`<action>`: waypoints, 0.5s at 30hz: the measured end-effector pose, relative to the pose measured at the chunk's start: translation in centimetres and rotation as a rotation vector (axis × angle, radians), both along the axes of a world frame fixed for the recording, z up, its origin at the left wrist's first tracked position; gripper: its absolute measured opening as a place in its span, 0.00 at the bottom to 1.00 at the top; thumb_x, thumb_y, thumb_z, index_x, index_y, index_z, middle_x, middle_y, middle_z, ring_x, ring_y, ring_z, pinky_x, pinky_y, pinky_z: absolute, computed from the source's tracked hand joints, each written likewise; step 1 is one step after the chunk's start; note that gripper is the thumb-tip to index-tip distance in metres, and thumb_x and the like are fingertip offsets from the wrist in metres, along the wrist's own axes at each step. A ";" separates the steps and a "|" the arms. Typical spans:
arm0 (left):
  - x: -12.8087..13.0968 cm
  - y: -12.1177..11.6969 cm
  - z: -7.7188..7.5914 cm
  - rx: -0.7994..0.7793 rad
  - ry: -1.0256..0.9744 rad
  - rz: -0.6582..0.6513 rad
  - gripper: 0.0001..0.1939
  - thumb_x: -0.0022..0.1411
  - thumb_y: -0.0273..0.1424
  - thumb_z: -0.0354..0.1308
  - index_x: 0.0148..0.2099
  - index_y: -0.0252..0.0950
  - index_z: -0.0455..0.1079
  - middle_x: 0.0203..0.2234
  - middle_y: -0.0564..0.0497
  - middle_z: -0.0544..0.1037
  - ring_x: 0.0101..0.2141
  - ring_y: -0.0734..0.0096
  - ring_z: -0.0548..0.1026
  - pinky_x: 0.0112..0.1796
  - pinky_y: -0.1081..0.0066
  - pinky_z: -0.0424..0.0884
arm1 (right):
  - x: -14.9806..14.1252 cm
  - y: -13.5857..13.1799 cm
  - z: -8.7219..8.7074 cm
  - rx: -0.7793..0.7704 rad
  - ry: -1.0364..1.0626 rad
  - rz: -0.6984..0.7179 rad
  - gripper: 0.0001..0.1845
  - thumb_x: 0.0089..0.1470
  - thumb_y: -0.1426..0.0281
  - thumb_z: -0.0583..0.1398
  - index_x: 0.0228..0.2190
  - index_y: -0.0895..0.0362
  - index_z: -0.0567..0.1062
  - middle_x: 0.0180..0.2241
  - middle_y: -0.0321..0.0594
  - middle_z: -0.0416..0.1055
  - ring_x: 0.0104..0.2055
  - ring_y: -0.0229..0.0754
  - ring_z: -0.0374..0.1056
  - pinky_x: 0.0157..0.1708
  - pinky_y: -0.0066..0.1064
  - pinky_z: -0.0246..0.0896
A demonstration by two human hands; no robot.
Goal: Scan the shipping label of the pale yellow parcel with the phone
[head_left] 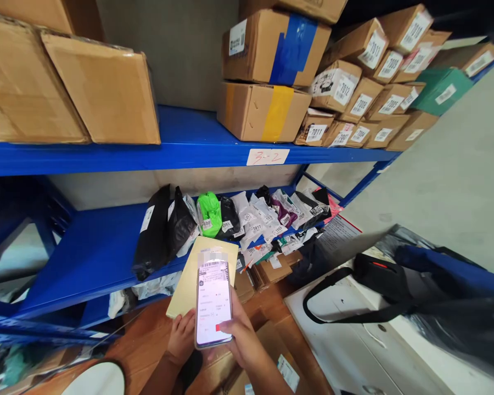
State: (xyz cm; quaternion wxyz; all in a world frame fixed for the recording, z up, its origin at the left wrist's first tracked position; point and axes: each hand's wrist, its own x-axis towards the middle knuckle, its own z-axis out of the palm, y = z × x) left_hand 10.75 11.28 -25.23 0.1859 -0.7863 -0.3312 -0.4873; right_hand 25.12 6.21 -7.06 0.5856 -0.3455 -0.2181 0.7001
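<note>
Left hand [181, 336]: grips flat, pale-yellow rectangular envelope [187, 291], fingers curled
Right hand [243, 339]: closes around slim, lit-screen smartphone [213, 312]

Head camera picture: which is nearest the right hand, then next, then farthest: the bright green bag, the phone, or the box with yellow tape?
1. Phone: in the right hand.
2. Bright green bag: ahead, on the lower blue shelf.
3. Box with yellow tape: higher and farther, on the upper blue shelf.
</note>
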 end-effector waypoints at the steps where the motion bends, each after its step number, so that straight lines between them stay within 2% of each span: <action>1: 0.0 0.0 0.2 0.000 -0.002 0.000 0.12 0.58 0.26 0.50 0.29 0.41 0.73 0.28 0.48 0.73 0.37 0.65 0.69 0.51 0.66 0.58 | 0.2 -0.2 0.1 0.003 -0.016 0.002 0.47 0.35 0.74 0.62 0.60 0.48 0.60 0.45 0.42 0.77 0.40 0.55 0.74 0.22 0.37 0.72; 5: 0.2 -0.1 1.0 -0.005 -0.012 -0.002 0.12 0.61 0.29 0.49 0.30 0.43 0.73 0.29 0.48 0.74 0.37 0.66 0.69 0.51 0.65 0.57 | 0.8 -0.9 0.3 0.061 -0.095 -0.008 0.46 0.36 0.78 0.61 0.59 0.49 0.60 0.47 0.43 0.76 0.44 0.55 0.73 0.24 0.37 0.73; 9: 0.4 -0.1 1.1 -0.002 -0.022 -0.009 0.08 0.56 0.30 0.52 0.31 0.45 0.72 0.29 0.50 0.75 0.38 0.65 0.70 0.49 0.65 0.56 | 1.1 -1.4 0.1 0.096 -0.138 -0.046 0.44 0.38 0.78 0.61 0.59 0.50 0.60 0.47 0.44 0.76 0.43 0.54 0.74 0.20 0.31 0.70; 15: 0.5 -0.1 1.2 -0.015 -0.038 -0.016 0.11 0.55 0.28 0.53 0.38 0.48 0.73 0.31 0.52 0.76 0.38 0.67 0.71 0.50 0.66 0.55 | 1.6 -1.7 0.8 0.075 -0.092 -0.010 0.51 0.40 0.75 0.64 0.63 0.50 0.49 0.45 0.46 0.77 0.38 0.53 0.76 0.17 0.28 0.66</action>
